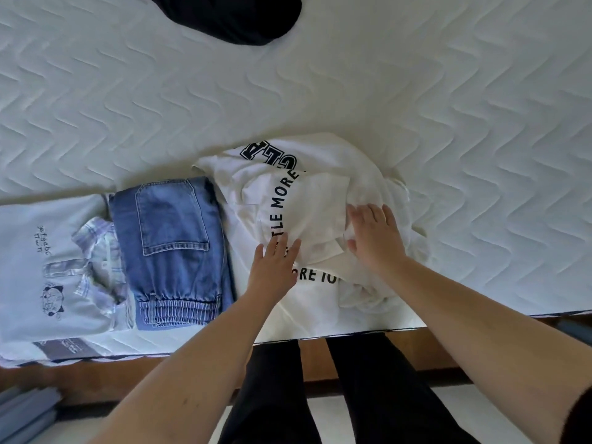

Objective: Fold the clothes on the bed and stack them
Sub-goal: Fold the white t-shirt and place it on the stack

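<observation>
1. Both hands, left [274,267] and right [376,240], lie flat with fingers spread on the white shirt [307,216] at the bed's [448,91] 6 o'clock edge.
2. Folding seems midway; next, smooth it and fold again.
3. Folded jeans [173,248] lie at the shirt's 9 o'clock; a black garment [237,17] waits at 12.

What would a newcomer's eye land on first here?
Both hands, left hand and right hand, press flat on the white black-lettered cotton sweatshirt at the bed's near edge. Left of it lie folded blue denim jeans; a black garment sits at the far side.
</observation>
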Tool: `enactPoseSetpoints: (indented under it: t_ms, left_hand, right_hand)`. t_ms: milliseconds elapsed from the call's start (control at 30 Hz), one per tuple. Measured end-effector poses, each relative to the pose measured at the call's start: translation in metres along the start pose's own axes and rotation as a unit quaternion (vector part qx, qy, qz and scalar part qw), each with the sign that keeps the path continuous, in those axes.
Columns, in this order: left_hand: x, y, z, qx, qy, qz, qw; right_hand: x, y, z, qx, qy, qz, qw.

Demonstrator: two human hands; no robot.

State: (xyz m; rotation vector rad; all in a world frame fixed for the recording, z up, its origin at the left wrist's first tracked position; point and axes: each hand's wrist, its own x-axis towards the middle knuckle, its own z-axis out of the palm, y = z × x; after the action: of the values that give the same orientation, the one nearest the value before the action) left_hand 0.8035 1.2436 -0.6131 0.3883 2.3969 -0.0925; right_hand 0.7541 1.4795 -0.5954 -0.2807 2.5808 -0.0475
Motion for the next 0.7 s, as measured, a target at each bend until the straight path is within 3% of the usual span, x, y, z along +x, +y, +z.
enactPoseSetpoints:
  t_ms: [100, 400, 533, 600, 700]
  left_hand:
    - [0.003, 0.006, -0.002, -0.004, -0.018, -0.007, 1.0]
    - [0.022, 0.02, -0.031, -0.002, 0.05, 0.001, 0.999]
    - [0.009, 0.021, -0.055, -0.129, 0.119, -0.007, 0.984]
    - [-0.005, 0.023, -0.08, -0.241, 0.158, -0.005, 0.958]
    - [-0.034, 0.03, -0.122, -0.302, 0.215, 0.036, 0.928]
  right_hand:
    - [0.004, -0.003, 0.001, 0.013, -0.009, 0.024, 1.0]
    - [-0.008, -0.008, 0.001, 0.042, -0.013, 0.043, 0.998]
    - [-0.027, 0.004, -0.012, 0.135, 0.05, 0.076, 0.987]
    - [-0.041, 0.013, -0.025, 0.201, 0.084, 0.105, 0.97]
    - [-0.064, 0.028, -0.049, 0.256, 0.094, 0.117, 0.955]
